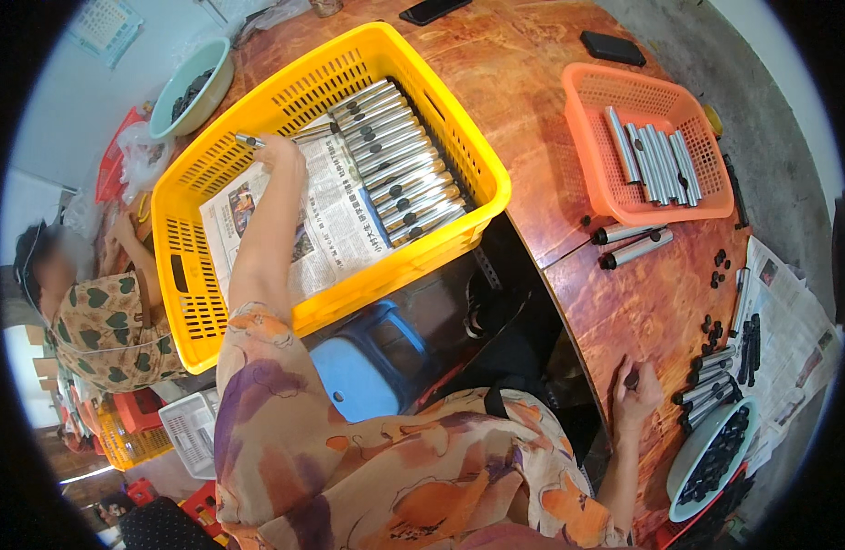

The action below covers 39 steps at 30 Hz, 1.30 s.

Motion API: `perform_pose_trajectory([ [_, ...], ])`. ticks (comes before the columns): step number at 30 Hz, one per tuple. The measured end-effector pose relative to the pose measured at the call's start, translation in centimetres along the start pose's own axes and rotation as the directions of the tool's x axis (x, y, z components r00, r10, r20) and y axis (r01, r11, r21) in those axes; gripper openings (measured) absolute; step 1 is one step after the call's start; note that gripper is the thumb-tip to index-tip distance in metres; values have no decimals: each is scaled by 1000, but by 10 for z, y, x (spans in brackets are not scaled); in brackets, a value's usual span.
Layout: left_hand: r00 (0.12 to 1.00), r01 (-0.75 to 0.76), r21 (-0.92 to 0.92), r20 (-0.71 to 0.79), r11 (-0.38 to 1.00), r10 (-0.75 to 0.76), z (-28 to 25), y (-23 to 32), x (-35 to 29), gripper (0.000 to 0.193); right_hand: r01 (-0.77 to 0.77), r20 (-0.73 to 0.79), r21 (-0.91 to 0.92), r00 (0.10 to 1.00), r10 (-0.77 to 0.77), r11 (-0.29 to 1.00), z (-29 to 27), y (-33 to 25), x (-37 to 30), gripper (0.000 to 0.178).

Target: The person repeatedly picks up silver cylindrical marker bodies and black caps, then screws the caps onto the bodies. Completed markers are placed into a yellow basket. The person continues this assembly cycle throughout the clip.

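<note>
Over the yellow rectangular slatted plastic basket, the left hand is closed around a slim silver metal tube, left of a row of silver tubes with black fittings lying in that basket. Right of the basket, by the glossy brown wood-patterned tabletop, the right hand curls around a small round black cap. Farther right of the basket, an orange perforated plastic basket holds plain silver tubes.

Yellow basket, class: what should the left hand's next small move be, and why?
Probably lower the tube onto the newspaper, lined up with the row: the left hand holds it at the yellow basket, where similar tubes lie side by side.
</note>
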<state>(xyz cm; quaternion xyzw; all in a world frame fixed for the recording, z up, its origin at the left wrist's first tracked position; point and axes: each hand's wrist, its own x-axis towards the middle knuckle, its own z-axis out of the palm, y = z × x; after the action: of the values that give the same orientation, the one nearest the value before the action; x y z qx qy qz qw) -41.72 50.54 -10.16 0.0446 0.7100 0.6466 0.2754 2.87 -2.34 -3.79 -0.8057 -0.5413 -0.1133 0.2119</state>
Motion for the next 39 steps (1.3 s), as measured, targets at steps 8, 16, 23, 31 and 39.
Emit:
perform_pose_trajectory([
  [8,839,246,-101,520,964,-159,-43,-12,15,28,-13,12,0,1000,13,1000,0,1,-2,19],
  [16,783,106,285,567,953,-257,-30,-34,46,29,27,9,19,1000,-28,999,-1,2,0,20],
  [23,182,-871,371,853,-322,490,-72,-2,-1,25,-5,-28,48,1000,6,999,3,1,-1,26],
  [31,-299,-859,-223,949,-461,98,-42,11,8,36,-32,17,-3,999,33,999,2,1,-2,17],
  [39,-25,-946,82,947,-315,321,-24,-13,30,36,-30,11,-46,999,30,998,1,-1,0,19],
])
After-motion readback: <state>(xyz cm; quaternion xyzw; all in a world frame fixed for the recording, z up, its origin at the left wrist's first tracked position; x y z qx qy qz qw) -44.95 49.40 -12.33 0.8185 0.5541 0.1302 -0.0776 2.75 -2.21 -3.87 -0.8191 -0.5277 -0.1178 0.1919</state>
